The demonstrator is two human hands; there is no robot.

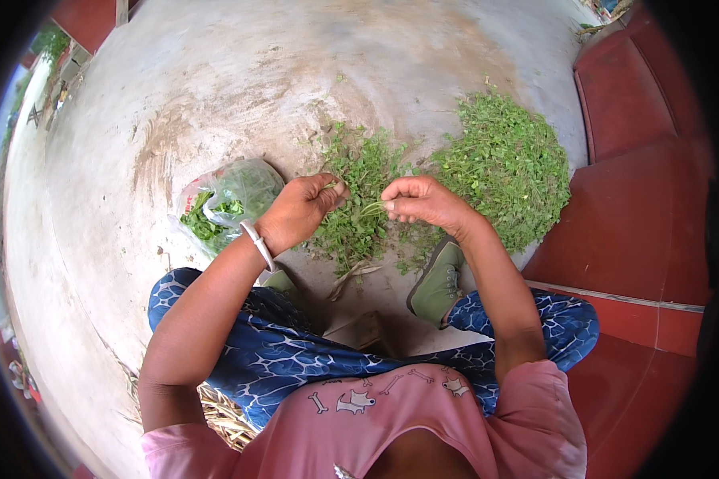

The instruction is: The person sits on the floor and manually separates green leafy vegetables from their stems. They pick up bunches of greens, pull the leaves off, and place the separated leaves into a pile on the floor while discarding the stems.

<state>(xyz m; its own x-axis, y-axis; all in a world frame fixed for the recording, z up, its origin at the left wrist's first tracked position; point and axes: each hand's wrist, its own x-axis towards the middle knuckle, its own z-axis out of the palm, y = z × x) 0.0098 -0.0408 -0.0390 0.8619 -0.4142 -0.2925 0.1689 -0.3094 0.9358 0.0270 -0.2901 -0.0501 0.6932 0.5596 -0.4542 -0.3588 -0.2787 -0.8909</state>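
Observation:
My right hand (433,202) pinches a few thin pale-green stems (372,209) between thumb and forefinger, and they point left toward my other hand. Thumb and fingers of my left hand (297,210) are pressed together too; what they hold, if anything, is too small to make out. Both hands are above a small heap of leafy greens (362,161) on the ground. A larger mound of greens (510,164) spreads beyond my right hand. Just left of my left hand lies a clear plastic bag (252,185) with green leaves in it, its mouth facing left.
My green shoes (438,286) rest on the concrete ground (224,72) near the heap. Dry straw (225,417) lies by my left hip. Red tiled steps (615,231) rise along the right. A dry leaf (353,275) lies between my feet.

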